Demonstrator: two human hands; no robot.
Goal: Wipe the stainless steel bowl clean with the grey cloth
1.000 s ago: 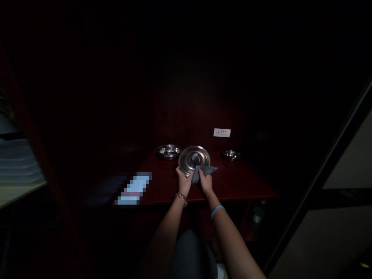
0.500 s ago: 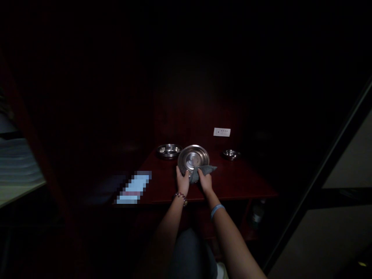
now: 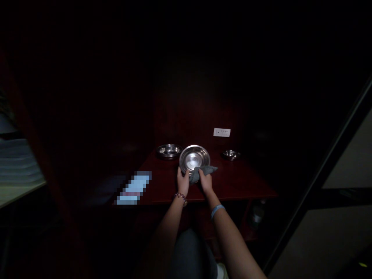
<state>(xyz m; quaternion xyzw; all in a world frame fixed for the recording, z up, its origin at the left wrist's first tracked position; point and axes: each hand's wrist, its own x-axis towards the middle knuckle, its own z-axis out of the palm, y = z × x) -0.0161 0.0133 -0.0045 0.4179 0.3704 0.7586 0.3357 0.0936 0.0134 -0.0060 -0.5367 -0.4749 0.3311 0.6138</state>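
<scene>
A shiny metal bowl [image 3: 194, 158] is tilted towards me above the dark red desk. My left hand [image 3: 183, 183] grips its lower left rim, thumb on the inside and fingers hidden behind. At the lower right rim my right hand [image 3: 205, 182] is closed on a grey cloth [image 3: 208, 169], thumb pressing the cloth against the bowl's edge. One end of the cloth sticks out to the right, and another part hangs down between my hands.
Other metal bowls [image 3: 169, 151] stand at the back left of the desk [image 3: 238, 186], a smaller bowl [image 3: 231, 155] at the back right. A socket [image 3: 222, 132] is on the back panel. A bottle [image 3: 256, 215] stands on a low shelf; a pixelated bright patch [image 3: 135, 188] lies left.
The bowl has shifted slightly to the right and its tilt differs a little, with more light on its inside. Both hands keep their hold and have barely moved.
</scene>
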